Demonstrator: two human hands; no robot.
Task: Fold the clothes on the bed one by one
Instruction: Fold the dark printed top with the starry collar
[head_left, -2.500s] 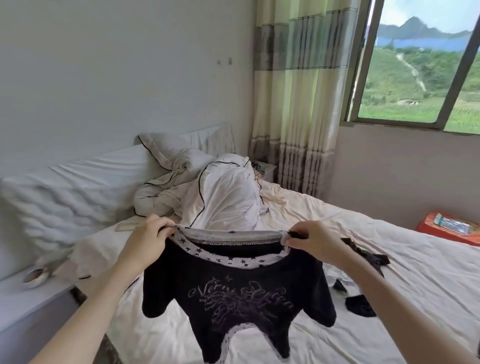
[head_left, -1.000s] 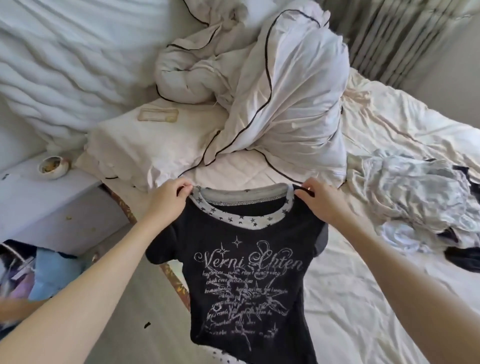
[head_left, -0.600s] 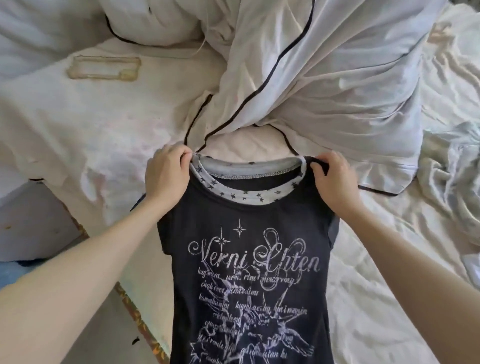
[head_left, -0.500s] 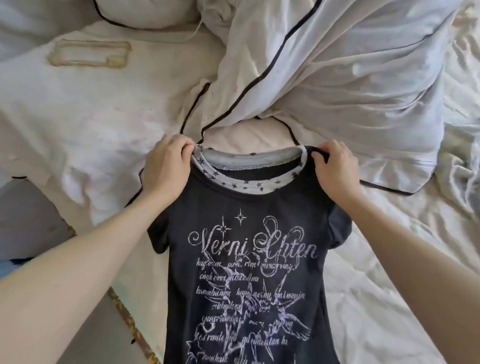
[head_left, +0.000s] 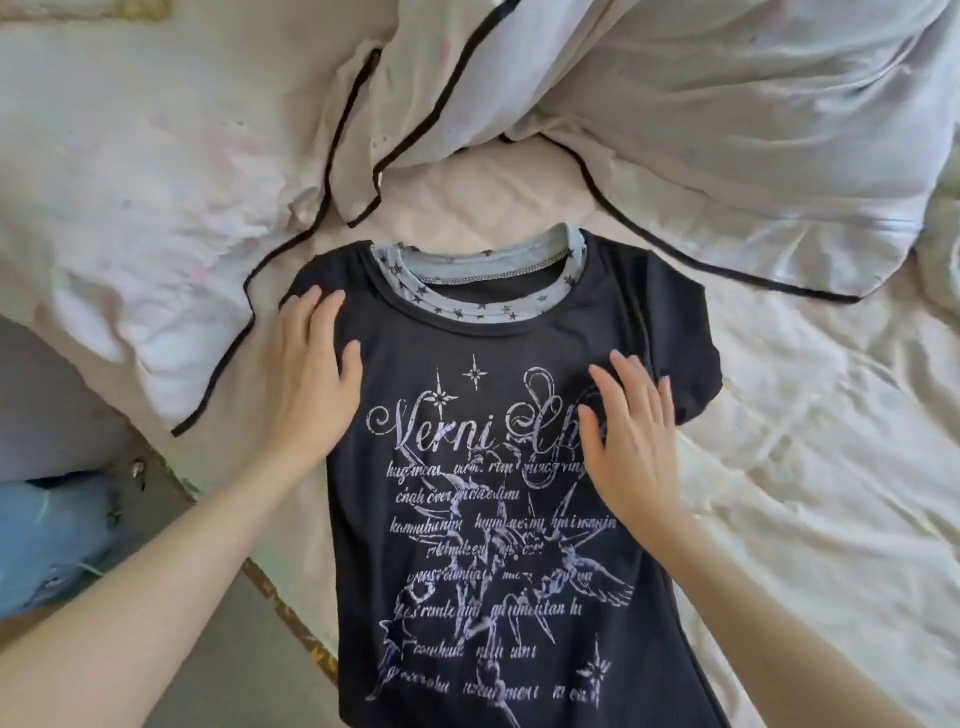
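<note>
**Black T-shirt laid flat, both palms on it**

The bed (head_left: 810, 467), covered in a creased cream sheet, filled most of the view and carried everything else. Its near left edge ran diagonally just outside the left hand, with grey floor (head_left: 218, 649) beyond it. To the right of the right hand the sheet lay open and wrinkled out to the frame edge.

A white duvet (head_left: 701, 104) with black piping was heaped beyond the fingertips of both hands, its piped hem lying close to the shirt's collar and right shoulder. A white pillow (head_left: 130, 182) lay beyond and to the left of the left hand, its piped corner reaching the bed's edge.

The black T-shirt (head_left: 478, 519) lay face up on the sheet under both hands, printed front showing, starred grey collar (head_left: 467, 296) pointing away from the person, and its hem ran out of view at the bottom.

The left hand (head_left: 311, 374) rested flat on the shirt's left shoulder, fingers straight and loosely together. The right hand (head_left: 631, 436) lay flat on the chest print, fingers straight and slightly spread. Neither pinched any cloth.

A blue denim-like cloth (head_left: 47, 540) lay off the bed, well left of the left forearm.
</note>
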